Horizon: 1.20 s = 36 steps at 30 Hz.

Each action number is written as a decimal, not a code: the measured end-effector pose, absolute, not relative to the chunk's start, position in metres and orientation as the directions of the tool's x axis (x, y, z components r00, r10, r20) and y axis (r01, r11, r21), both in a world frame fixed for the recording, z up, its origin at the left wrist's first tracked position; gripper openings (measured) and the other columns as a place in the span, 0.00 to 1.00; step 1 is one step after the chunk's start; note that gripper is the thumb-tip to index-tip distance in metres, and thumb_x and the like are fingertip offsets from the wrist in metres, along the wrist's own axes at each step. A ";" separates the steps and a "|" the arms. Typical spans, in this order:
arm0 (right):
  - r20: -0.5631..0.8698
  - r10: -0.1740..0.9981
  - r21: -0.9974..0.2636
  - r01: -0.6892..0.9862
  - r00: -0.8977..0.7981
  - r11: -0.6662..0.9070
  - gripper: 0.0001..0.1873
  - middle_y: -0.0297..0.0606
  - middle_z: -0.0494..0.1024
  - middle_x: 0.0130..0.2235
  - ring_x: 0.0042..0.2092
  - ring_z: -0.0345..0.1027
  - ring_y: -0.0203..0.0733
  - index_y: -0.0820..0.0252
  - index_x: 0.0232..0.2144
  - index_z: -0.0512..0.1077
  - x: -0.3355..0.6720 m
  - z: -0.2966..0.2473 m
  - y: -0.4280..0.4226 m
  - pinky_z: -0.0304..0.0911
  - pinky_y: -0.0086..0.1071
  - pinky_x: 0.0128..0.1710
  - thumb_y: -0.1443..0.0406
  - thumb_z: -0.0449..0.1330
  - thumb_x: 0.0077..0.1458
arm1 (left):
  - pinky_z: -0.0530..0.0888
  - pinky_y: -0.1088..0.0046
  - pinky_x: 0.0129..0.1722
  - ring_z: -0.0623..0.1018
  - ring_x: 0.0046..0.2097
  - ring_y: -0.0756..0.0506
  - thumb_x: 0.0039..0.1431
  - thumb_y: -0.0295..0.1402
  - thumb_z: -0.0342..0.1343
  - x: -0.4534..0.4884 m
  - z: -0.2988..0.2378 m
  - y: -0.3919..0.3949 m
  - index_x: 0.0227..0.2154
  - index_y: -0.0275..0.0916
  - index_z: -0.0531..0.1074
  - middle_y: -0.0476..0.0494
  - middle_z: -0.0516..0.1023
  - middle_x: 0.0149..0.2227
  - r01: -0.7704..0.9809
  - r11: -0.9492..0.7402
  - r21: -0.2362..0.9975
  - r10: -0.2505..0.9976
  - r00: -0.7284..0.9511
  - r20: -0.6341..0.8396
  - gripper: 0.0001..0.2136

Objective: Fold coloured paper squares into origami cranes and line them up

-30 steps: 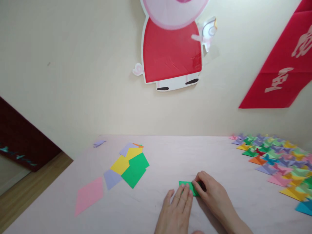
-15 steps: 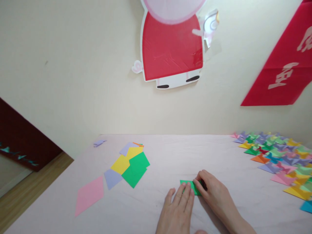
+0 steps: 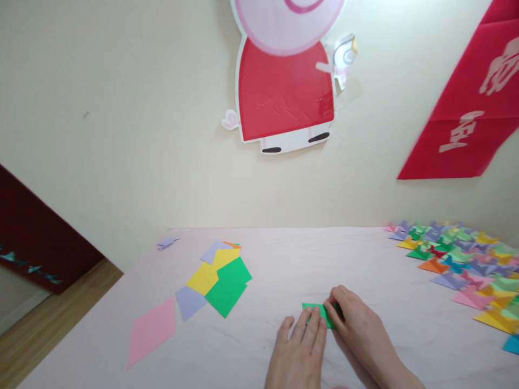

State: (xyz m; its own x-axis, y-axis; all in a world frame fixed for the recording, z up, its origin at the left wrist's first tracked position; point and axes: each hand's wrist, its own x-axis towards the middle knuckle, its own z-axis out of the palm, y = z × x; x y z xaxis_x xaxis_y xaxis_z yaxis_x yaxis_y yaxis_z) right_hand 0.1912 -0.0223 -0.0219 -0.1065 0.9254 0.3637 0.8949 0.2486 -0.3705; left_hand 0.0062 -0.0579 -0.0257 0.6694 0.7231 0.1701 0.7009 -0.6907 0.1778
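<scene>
A small folded piece of green paper (image 3: 330,321) lies on the table, partly covered by both hands. Flat on its left part rest the outstretched fingers of my left hand (image 3: 299,346), pressing it down. My right hand (image 3: 359,325) pinches the paper's right side between thumb and curled fingers; the exact grip is hidden behind the knuckles. Left of my hands lie loose sheets: green (image 3: 227,294), yellow (image 3: 203,278), lilac (image 3: 190,303) and a larger pink one (image 3: 152,330).
Rows of folded paper figures (image 3: 466,281) in many colours cover the table's right side. A small lilac folded piece (image 3: 167,244) sits at the far left corner. Behind the table (image 3: 227,362) rises a wall with a cartoon cutout (image 3: 286,97) and a red banner (image 3: 450,129).
The whole view has shifted slightly, with the wall and table sitting a little lower. Both hands keep nearly the same pose on the green paper.
</scene>
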 end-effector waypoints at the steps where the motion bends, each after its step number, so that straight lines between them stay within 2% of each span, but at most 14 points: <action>1: 0.375 0.920 -0.358 0.898 -0.111 0.254 0.09 0.35 0.71 0.29 0.32 0.68 0.43 0.54 0.27 0.63 0.191 -0.024 -0.022 0.62 0.32 0.31 0.63 0.50 0.59 | 0.62 0.60 0.60 0.59 0.65 0.40 0.64 0.53 0.42 0.006 -0.026 -0.058 0.66 0.35 0.51 0.42 0.52 0.67 0.699 -0.692 0.178 0.721 0.670 0.173 0.34; 5: 0.428 0.897 -0.340 0.901 -0.106 0.269 0.09 0.35 0.70 0.29 0.32 0.67 0.43 0.55 0.27 0.63 0.188 -0.025 -0.023 0.62 0.34 0.32 0.65 0.49 0.60 | 0.62 0.59 0.60 0.60 0.65 0.39 0.63 0.53 0.43 0.007 -0.024 -0.057 0.65 0.35 0.53 0.42 0.53 0.66 0.699 -0.687 0.201 0.726 0.668 0.160 0.34; 10: 0.422 0.902 -0.465 0.832 -0.093 0.304 0.05 0.37 0.73 0.34 0.36 0.69 0.44 0.56 0.35 0.68 0.183 -0.019 -0.031 0.63 0.37 0.38 0.65 0.52 0.58 | 0.60 0.55 0.61 0.60 0.65 0.37 0.62 0.53 0.44 0.009 -0.009 -0.057 0.64 0.35 0.55 0.39 0.55 0.66 0.713 -0.642 0.283 0.757 0.648 0.083 0.34; 15: 0.389 0.918 -0.517 0.807 -0.075 0.284 0.12 0.40 0.74 0.40 0.42 0.69 0.47 0.54 0.42 0.71 0.184 -0.021 -0.039 0.63 0.40 0.42 0.67 0.54 0.56 | 0.54 0.48 0.64 0.54 0.67 0.37 0.61 0.53 0.47 0.001 0.013 -0.058 0.65 0.39 0.53 0.40 0.51 0.67 0.688 -0.616 0.384 0.744 0.669 -0.005 0.34; 21: 0.362 0.929 -0.520 0.810 -0.078 0.271 0.15 0.41 0.75 0.42 0.43 0.69 0.47 0.55 0.42 0.73 0.188 -0.020 -0.041 0.63 0.39 0.43 0.69 0.52 0.55 | 0.55 0.44 0.63 0.52 0.67 0.33 0.57 0.52 0.55 -0.017 0.016 -0.059 0.63 0.43 0.58 0.38 0.52 0.67 0.733 -0.608 0.304 0.773 0.635 0.014 0.35; 24: 0.334 0.941 -0.507 0.830 -0.059 0.232 0.13 0.41 0.75 0.42 0.44 0.69 0.48 0.55 0.43 0.73 0.182 -0.014 -0.042 0.62 0.40 0.43 0.65 0.55 0.54 | 0.55 0.43 0.62 0.53 0.67 0.31 0.55 0.52 0.58 -0.022 0.012 -0.061 0.63 0.44 0.59 0.38 0.53 0.67 0.754 -0.599 0.271 0.791 0.609 0.055 0.35; 28: 0.296 0.955 -0.457 0.881 0.022 0.121 0.16 0.42 0.75 0.43 0.43 0.68 0.52 0.55 0.43 0.73 0.170 -0.010 -0.044 0.60 0.43 0.41 0.59 0.61 0.51 | 0.55 0.44 0.62 0.53 0.67 0.32 0.55 0.52 0.57 -0.022 0.011 -0.064 0.63 0.46 0.59 0.39 0.54 0.67 0.758 -0.593 0.270 0.800 0.593 0.091 0.34; 33: 0.278 0.960 -0.449 0.887 0.028 0.104 0.23 0.41 0.74 0.47 0.45 0.67 0.51 0.50 0.50 0.71 0.189 -0.015 -0.041 0.60 0.41 0.41 0.65 0.58 0.49 | 0.54 0.46 0.64 0.53 0.67 0.34 0.58 0.53 0.54 -0.018 0.020 -0.071 0.62 0.46 0.60 0.40 0.55 0.67 0.787 -0.549 0.281 0.832 0.546 0.096 0.32; 36: 0.259 0.962 -0.452 0.891 0.082 0.046 0.26 0.41 0.73 0.49 0.46 0.67 0.52 0.49 0.53 0.69 0.215 -0.020 -0.041 0.61 0.42 0.42 0.66 0.56 0.49 | 0.53 0.46 0.64 0.53 0.67 0.34 0.60 0.54 0.51 -0.019 0.022 -0.075 0.62 0.45 0.61 0.39 0.55 0.67 0.799 -0.528 0.288 0.846 0.525 0.095 0.31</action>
